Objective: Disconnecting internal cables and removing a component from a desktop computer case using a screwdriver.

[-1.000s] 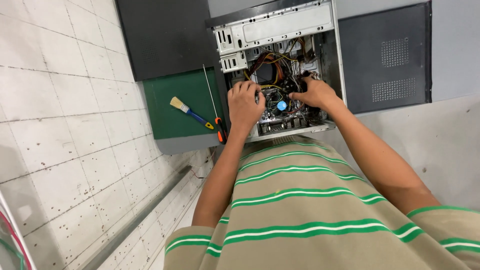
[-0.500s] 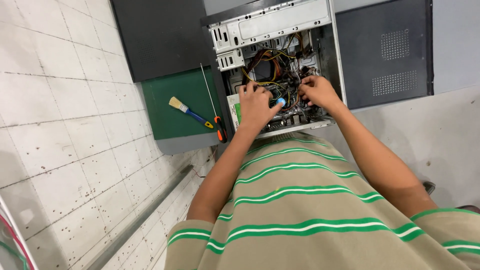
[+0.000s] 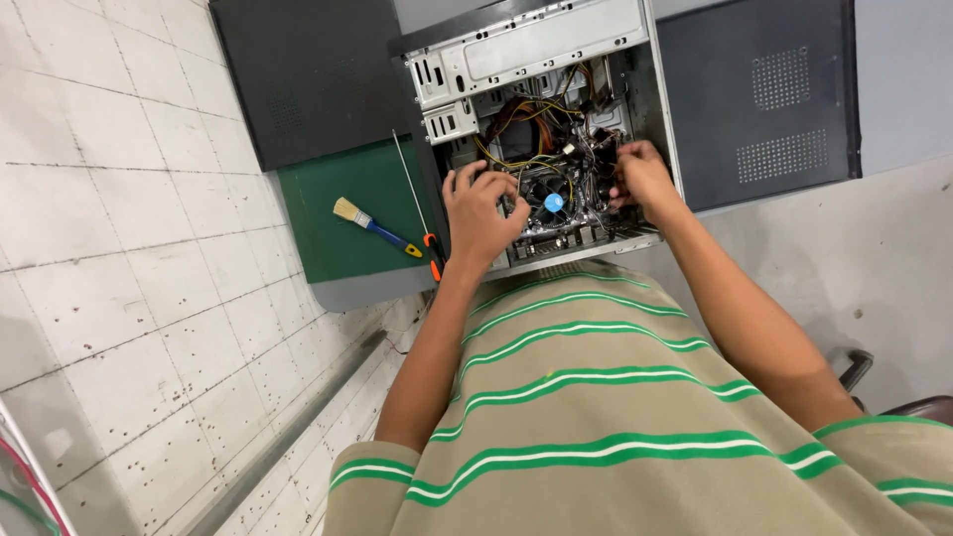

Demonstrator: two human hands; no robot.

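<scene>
Your left hand (image 3: 479,211) rests inside the open computer case (image 3: 541,60), fingers spread and loosely curled over the motherboard (image 3: 556,223), just left of the CPU cooler fan (image 3: 552,201) with its blue centre sticker. It is open, nothing gripped. Your right hand (image 3: 643,177) sits at the right edge of the board, against the case wall; fingers are bent in toward the bundle of cables (image 3: 541,124), but you cannot tell from this view whether they pinch anything.

The case lies on its side on the counter (image 3: 874,248), side panel off, drive bays at the top, yellow, red and black wires looped above the fan.

Left of the case: green mat (image 3: 347,213). On it, a paintbrush (image 3: 375,227) with blue and yellow handle, and a long screwdriver (image 3: 417,203) with orange handle, lying just beside the case edge. Neither is touched. A dark side panel (image 3: 764,94) lies right of the case.
</scene>
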